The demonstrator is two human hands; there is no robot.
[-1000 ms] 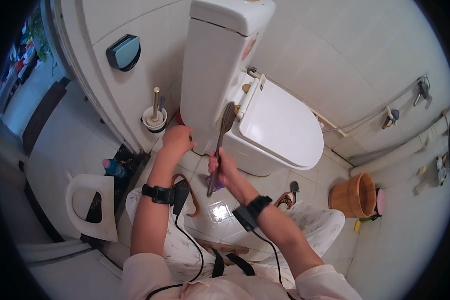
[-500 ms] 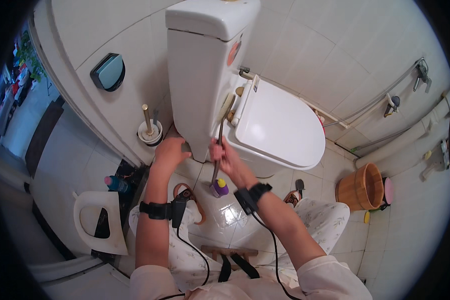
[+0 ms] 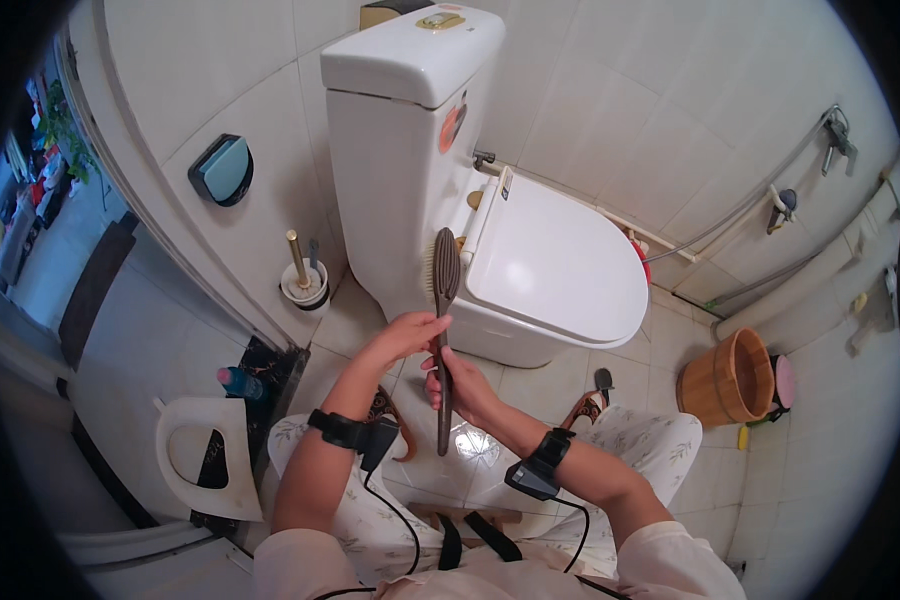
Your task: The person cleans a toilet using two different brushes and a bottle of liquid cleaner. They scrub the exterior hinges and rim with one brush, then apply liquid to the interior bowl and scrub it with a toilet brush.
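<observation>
A dark brown long-handled scrub brush stands almost upright in front of the toilet, its pale bristles facing left. My right hand is closed round the middle of its handle. Just above, my left hand has its fingers against the handle below the brush head, seemingly pinching it; part of its grip is hidden. The toilet lid is down. The brush head overlaps the base of the tank in view, and I cannot tell whether the bristles touch it.
A toilet brush in a white holder stands left of the tank. A wooden bucket is at the right. Beside my left leg are a blue bottle with a pink cap and a white seat-shaped piece. A low stool is beneath me.
The brush has come nearer and turned, showing its back. My left hand has moved right from open air to the handle. The purple bottle on the floor is now hidden from sight.
</observation>
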